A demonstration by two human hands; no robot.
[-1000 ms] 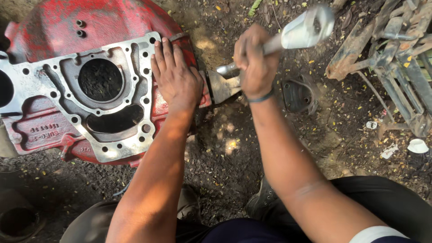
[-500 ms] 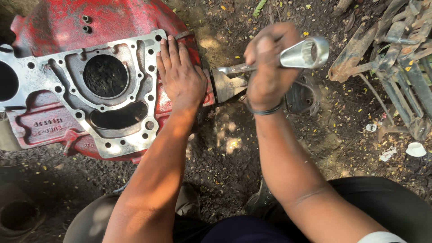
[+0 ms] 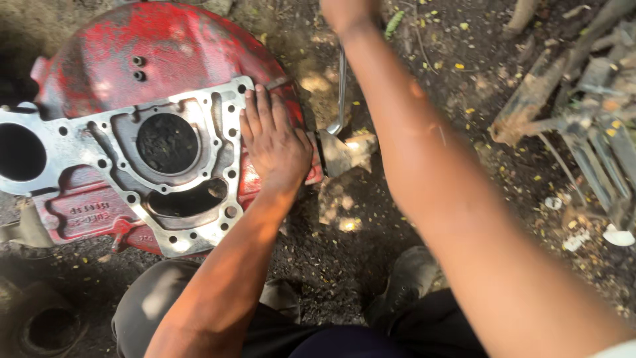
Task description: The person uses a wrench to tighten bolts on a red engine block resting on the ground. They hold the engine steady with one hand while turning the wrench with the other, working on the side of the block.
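Red cast-metal housing: is lying on dark soil in the upper left of the frame, its bare silver flange with bolt holes and a large round bore being turned upward.
Left hand: is being pressed flat, fingers spread wide, on the right edge of the flange; nothing is being gripped, the casting is only being steadied.
Right hand: is being raised to the top centre of the frame and is mostly cut off; its closure around anything cannot be told.
Thin bright metal rod: is hanging down from below the raised hand toward the worn pale metal block sitting just beside the casting's right edge.
Step in hand: a blow or prising at the right edge appears to be being prepared.
Next move: a controlled descent onto the block is being called for, with the steadying fingers being kept out of the way.
Change from earlier frame: the arm is being lifted higher, and the silver cylindrical tool head seen before is no longer being shown.
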